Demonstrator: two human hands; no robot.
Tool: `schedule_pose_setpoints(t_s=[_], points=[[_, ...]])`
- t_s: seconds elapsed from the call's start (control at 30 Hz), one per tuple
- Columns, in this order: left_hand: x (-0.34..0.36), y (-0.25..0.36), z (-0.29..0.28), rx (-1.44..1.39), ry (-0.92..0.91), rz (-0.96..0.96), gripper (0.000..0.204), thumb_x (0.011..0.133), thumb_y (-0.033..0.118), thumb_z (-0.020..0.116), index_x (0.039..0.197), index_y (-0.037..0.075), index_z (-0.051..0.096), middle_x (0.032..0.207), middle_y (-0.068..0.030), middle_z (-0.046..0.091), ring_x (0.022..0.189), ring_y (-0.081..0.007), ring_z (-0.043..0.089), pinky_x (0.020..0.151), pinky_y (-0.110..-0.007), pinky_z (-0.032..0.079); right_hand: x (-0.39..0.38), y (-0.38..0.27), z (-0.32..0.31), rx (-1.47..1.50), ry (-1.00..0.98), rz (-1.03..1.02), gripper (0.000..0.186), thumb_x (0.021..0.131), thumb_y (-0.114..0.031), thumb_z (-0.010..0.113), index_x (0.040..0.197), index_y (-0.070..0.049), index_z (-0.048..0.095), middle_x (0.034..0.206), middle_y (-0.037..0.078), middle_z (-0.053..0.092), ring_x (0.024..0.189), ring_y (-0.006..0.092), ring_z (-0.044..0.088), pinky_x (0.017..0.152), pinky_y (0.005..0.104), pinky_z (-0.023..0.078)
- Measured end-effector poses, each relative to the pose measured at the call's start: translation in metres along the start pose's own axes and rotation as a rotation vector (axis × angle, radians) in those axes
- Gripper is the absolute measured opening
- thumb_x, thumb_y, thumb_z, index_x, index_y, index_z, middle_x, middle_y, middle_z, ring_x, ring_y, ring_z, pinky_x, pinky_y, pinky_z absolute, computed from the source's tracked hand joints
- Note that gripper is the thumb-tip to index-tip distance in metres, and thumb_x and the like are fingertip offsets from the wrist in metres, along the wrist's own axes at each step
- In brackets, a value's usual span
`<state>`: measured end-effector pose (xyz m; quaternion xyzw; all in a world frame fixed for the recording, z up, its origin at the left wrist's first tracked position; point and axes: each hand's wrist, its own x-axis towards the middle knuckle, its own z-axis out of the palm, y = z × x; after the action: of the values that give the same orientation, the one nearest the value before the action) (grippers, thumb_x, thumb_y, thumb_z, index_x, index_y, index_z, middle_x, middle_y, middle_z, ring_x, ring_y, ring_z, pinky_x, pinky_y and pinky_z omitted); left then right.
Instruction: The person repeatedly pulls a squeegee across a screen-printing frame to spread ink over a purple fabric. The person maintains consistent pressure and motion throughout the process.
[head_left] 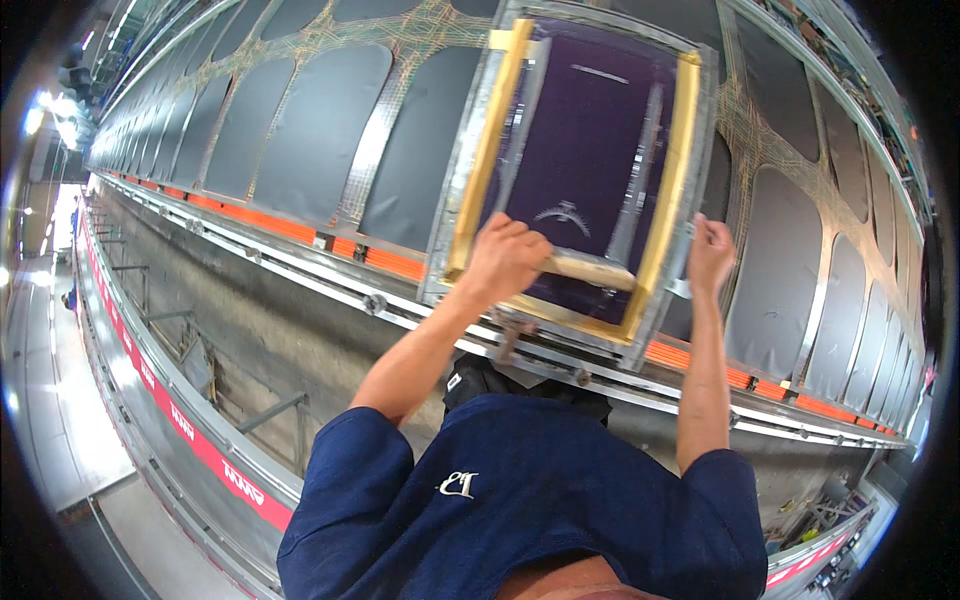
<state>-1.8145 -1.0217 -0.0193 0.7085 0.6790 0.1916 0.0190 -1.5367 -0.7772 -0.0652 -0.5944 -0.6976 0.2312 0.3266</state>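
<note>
My left hand [508, 257] is closed around one end of a squeegee [592, 270] with a pale wooden handle. It lies across the lower part of a screen-printing frame [700, 130]. Yellow tape [664, 215] lines the inside of the frame, around dark purple mesh [585, 130]. A light arc-shaped design shows on the mesh just above the squeegee. Beside the frame's right edge is my right hand [710, 255], its fingers curled together. Whether anything is between them is hidden. A small white piece [683, 288] sits by the frame below that hand.
A long printing table carries rows of dark fabric panels [325, 130] on both sides of the frame. A metal rail [270, 265] and an orange strip [290, 232] run along its near edge. At left, a red-banded barrier [180, 420] borders a walkway [80, 390].
</note>
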Motion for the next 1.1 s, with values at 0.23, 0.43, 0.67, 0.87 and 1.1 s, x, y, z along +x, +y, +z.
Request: schedule_pose_setpoints(t_s=[0.23, 0.43, 0.67, 0.87, 1.1], points=[[-0.099, -0.120, -0.078, 0.068, 0.039, -0.047, 0.021, 0.072, 0.010, 0.079, 0.092, 0.015, 0.074, 0.091, 0.0017, 0.076, 0.080, -0.0160, 0.069, 0.077, -0.034, 0.047, -0.068, -0.129, 0.130, 0.142, -0.037, 0.064, 0.027, 0.092, -0.030, 0.073, 0.088, -0.004, 0.070, 0.083, 0.015, 0.074, 0.079, 0.0272, 0.074, 0.072, 0.0372, 0.054], [-0.156, -0.150, -0.072, 0.046, 0.012, 0.049, 0.033, 0.066, 0.006, 0.072, 0.099, 0.014, 0.070, 0.102, 0.0017, 0.074, 0.082, -0.0174, 0.064, 0.081, -0.035, 0.044, -0.072, -0.134, 0.157, 0.034, -0.004, 0.058, 0.029, 0.092, -0.033, 0.073, 0.089, -0.005, 0.069, 0.082, 0.016, 0.074, 0.078, 0.0338, 0.073, 0.071, 0.0409, 0.054], [-0.082, -0.202, -0.044, 0.020, 0.098, 0.125, 0.019, 0.070, 0.005, 0.068, 0.087, 0.013, 0.063, 0.093, 0.0030, 0.068, 0.076, -0.0179, 0.058, 0.078, -0.037, 0.040, -0.074, -0.132, 0.164, -0.100, -0.089, 0.095, 0.029, 0.092, -0.033, 0.071, 0.092, -0.004, 0.069, 0.083, 0.020, 0.072, 0.086, 0.0413, 0.070, 0.076, 0.0469, 0.052], [0.079, -0.303, -0.020, 0.096, 0.075, 0.141, 0.037, 0.066, -0.003, 0.072, 0.099, 0.013, 0.073, 0.104, -0.0021, 0.076, 0.088, -0.0212, 0.067, 0.087, -0.039, 0.045, 0.003, -0.179, 0.159, -0.225, -0.366, -0.019, 0.033, 0.092, -0.039, 0.072, 0.098, -0.007, 0.072, 0.099, 0.017, 0.073, 0.096, 0.0349, 0.069, 0.085, 0.0451, 0.052], [0.236, -0.375, -0.030, -0.076, -0.106, 0.034, 0.023, 0.072, 0.030, 0.087, 0.084, 0.014, 0.074, 0.074, -0.0074, 0.071, 0.076, -0.0307, 0.070, 0.072, -0.046, 0.052, 0.147, -0.267, 0.237, 0.022, -0.449, -0.652, 0.054, 0.083, -0.049, 0.078, 0.114, -0.006, 0.070, 0.107, 0.016, 0.073, 0.105, 0.0349, 0.067, 0.095, 0.0437, 0.051]])
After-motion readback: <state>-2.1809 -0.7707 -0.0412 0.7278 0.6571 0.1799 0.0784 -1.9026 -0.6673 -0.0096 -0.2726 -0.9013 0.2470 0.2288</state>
